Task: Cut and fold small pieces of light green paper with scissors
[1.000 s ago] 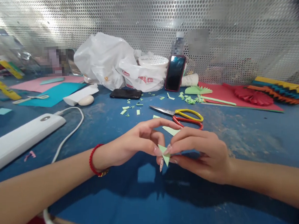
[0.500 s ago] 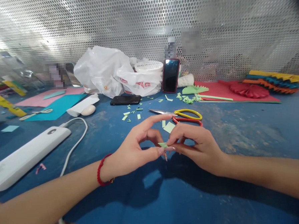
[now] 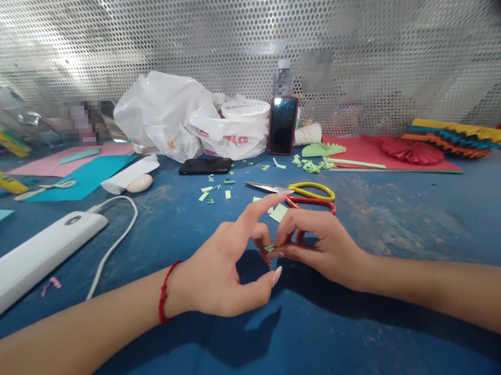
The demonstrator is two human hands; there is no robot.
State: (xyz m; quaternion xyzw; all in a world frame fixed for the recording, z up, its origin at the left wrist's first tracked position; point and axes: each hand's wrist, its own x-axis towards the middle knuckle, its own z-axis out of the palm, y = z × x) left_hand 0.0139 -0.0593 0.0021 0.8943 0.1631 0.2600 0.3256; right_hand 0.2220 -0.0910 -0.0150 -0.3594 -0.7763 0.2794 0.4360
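Note:
Between the thumb and forefinger of my right hand is a small folded piece of light green paper. My left hand, with a red cord bracelet at its wrist, is beside it with thumb and forefinger spread wide. One of its bent fingers is close to the folded piece; I cannot tell whether they touch. Just beyond my hands, scissors with one yellow and one red handle lie on the blue table. A light green paper square rests near them, partly behind my right hand.
Green paper scraps are scattered ahead. A white power strip with its cord is at left. Behind stand white plastic bags, an upright phone and a bottle. Red paper with folded fans lies at right.
My left thumb has come off the green paper and dropped away, opening that hand. The right hand keeps the folded piece. The whole view has shifted slightly.

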